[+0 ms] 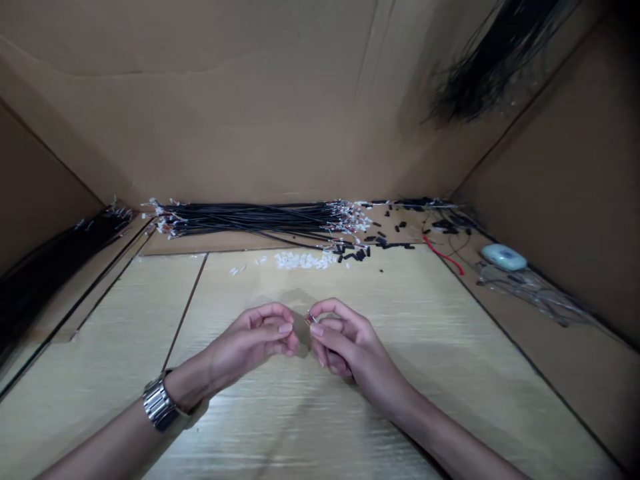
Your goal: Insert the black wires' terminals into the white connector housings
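Above the middle of the table, my right hand (pixel 345 337) pinches a small bundle of thin coloured wire ends (pixel 310 319) between thumb and forefinger. A dark strand shows below my right forearm; whether it joins these wires I cannot tell. Just to the left, my left hand (pixel 267 330) is closed in a pinch, thumb against forefinger, a narrow gap from the wire ends. Anything in that pinch is too small to make out. Beyond both hands lies a pile of small white connector housings (pixel 303 261) on the wooden tabletop (pixel 250 287).
Black cables with white-tipped ends (pixel 250 219) lie along the back cardboard wall (pixel 240 133). Short black tube pieces (pixel 357 255) are scattered beside them. More black strands lie at left (pixel 50 267) and hang upper right (pixel 495 67). A light-blue oval object (pixel 503 257) and red strip (pixel 444 255) sit right.
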A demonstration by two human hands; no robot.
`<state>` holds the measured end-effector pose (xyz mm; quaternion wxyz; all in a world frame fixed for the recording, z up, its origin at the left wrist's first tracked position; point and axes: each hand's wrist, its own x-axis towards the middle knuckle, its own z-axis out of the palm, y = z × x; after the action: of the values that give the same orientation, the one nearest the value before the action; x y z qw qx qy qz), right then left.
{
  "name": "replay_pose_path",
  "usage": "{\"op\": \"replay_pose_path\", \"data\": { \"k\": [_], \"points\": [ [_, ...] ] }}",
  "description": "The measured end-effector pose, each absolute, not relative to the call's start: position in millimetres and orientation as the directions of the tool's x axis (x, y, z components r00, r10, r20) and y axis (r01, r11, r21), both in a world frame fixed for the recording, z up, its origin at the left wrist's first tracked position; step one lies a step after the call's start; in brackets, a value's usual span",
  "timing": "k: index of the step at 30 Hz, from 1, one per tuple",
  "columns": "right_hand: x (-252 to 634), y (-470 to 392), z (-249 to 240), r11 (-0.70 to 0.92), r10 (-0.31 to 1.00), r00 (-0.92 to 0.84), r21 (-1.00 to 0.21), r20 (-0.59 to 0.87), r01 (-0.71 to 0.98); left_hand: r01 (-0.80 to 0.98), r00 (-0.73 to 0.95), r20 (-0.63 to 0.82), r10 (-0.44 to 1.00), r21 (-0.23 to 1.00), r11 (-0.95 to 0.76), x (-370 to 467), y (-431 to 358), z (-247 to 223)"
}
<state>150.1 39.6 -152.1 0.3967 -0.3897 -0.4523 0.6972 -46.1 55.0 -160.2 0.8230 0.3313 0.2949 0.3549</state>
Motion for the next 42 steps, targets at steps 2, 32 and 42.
{"op": "replay_pose_path", "data": {
  "k": [2, 32, 42],
  "points": [
    [151, 39, -152, -0.311, 0.885, -0.42, -0.927, -0.202, -0.208, -0.4, 0.578, -0.232, 0.783, 0.755, 0.519, -47, 55, -160],
    [143, 32, -151, -0.174, 0.944, -0.284, -0.985, -0.17, 0.011, 0.001, 0.335, -0.159, 0.929, 0.986, 0.168, -34, 35, -154],
    [141, 34, -155, -0.203, 0.939, -0.296, -0.978, -0.178, -0.056, -0.014, 0.337, -0.158, 0.928, 0.985, 0.173, -36, 34, -159]
  ]
}}
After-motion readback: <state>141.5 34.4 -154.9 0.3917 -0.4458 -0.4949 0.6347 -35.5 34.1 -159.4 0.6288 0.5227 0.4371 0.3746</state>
